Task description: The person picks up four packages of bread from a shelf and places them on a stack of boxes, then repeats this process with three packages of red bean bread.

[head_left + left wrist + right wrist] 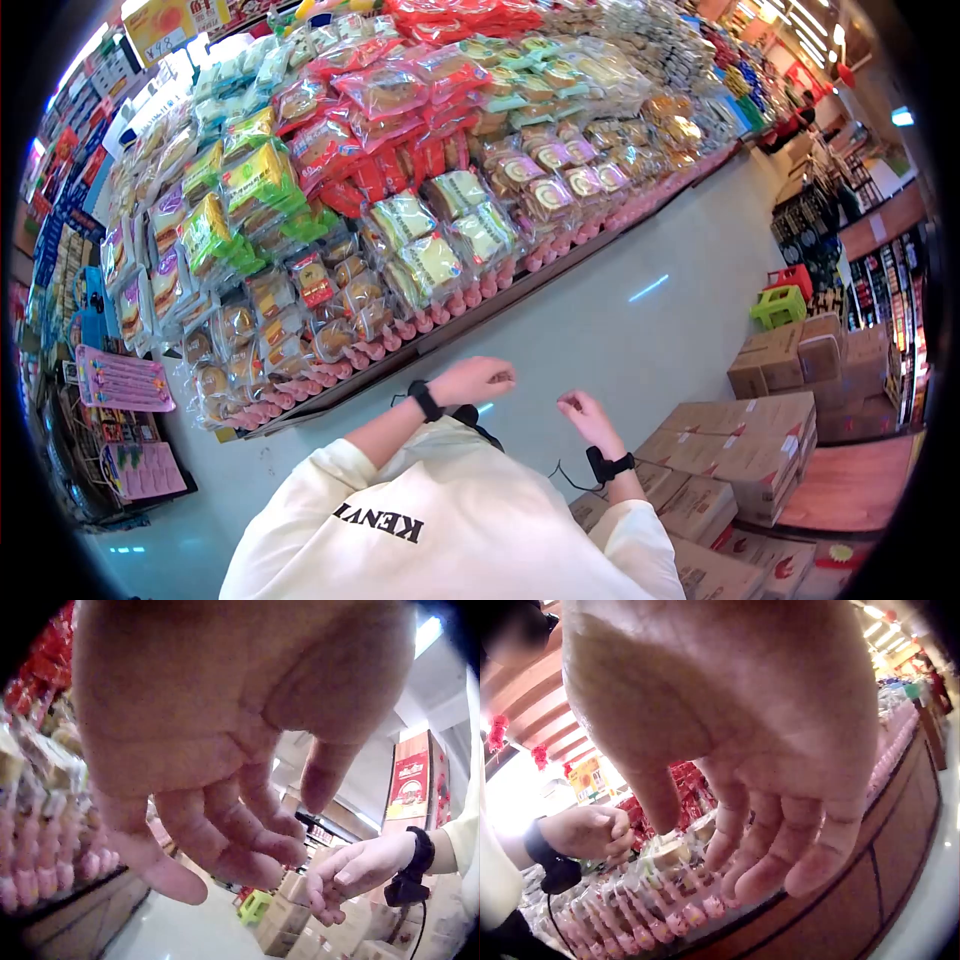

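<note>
Loosely bent fingers, holding nothing, show on both the left hand [475, 381] and right hand [592, 420]. Clear-wrapped packets with pale green-and-white fronts [432, 263] lie ahead and leftward, behind the pink bobbled edging [440, 315] of the slanting display counter [438, 340]; the left hand is nearer.

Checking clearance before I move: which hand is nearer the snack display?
The left hand, by the display's pink-trimmed edge; the right hand is farther out, toward the stacked cartons.

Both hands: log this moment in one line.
left hand: empty, fingers loose | right hand: empty, fingers loose | contact: none | packaged snacks: piled | cartons: stacked
</note>
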A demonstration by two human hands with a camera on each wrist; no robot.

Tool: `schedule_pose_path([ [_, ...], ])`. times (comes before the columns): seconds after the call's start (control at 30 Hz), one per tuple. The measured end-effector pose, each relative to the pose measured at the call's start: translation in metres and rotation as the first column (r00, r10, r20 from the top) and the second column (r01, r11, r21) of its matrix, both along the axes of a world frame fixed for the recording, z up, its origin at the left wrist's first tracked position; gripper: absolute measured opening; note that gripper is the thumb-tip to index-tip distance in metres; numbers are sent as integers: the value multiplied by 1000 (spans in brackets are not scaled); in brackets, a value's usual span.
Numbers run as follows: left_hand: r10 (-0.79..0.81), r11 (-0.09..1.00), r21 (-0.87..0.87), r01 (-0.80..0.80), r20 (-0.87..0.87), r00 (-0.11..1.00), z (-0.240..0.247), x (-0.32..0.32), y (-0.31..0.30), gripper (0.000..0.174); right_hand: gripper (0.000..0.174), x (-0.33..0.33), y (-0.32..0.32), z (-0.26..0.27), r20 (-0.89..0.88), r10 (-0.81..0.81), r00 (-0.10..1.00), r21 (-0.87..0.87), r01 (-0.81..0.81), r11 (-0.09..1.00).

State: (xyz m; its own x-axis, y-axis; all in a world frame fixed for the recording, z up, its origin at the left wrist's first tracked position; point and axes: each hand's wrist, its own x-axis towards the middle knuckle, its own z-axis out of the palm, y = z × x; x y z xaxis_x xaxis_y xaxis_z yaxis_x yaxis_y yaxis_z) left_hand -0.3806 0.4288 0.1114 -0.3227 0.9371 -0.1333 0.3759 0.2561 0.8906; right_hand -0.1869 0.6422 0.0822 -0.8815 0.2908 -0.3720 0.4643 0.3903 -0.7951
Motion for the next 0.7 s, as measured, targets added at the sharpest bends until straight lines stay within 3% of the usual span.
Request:
schedule_pose_path([
  [0.23,376,919,121,-375,19,927,26,-59,-19,18,20,-118,19,30,-137,71,988,35,-67,997],
  [0.3,389,913,133,-385,-3,921,24,-72,-18,23,20,-147,21,33,-178,71,981,31,-67,997],
  [0.37,495,816,265,-515,140,857,12,-82,-11,29,20,-172,20,34,-264,56,963,53,-44,998],
  [0.43,513,807,228,-545,187,838,8,-93,-6,33,20,-196,20,38,-290,84,953,73,-66,995],
  [0.57,563,802,163,-575,116,818,7,-104,-2,36,26,-233,25,45,-392,160,906,132,-116,984],
  [0.7,628,756,97,-647,167,760,-9,-115,5,47,36,-267,41,34,-321,257,911,162,-215,963],
])
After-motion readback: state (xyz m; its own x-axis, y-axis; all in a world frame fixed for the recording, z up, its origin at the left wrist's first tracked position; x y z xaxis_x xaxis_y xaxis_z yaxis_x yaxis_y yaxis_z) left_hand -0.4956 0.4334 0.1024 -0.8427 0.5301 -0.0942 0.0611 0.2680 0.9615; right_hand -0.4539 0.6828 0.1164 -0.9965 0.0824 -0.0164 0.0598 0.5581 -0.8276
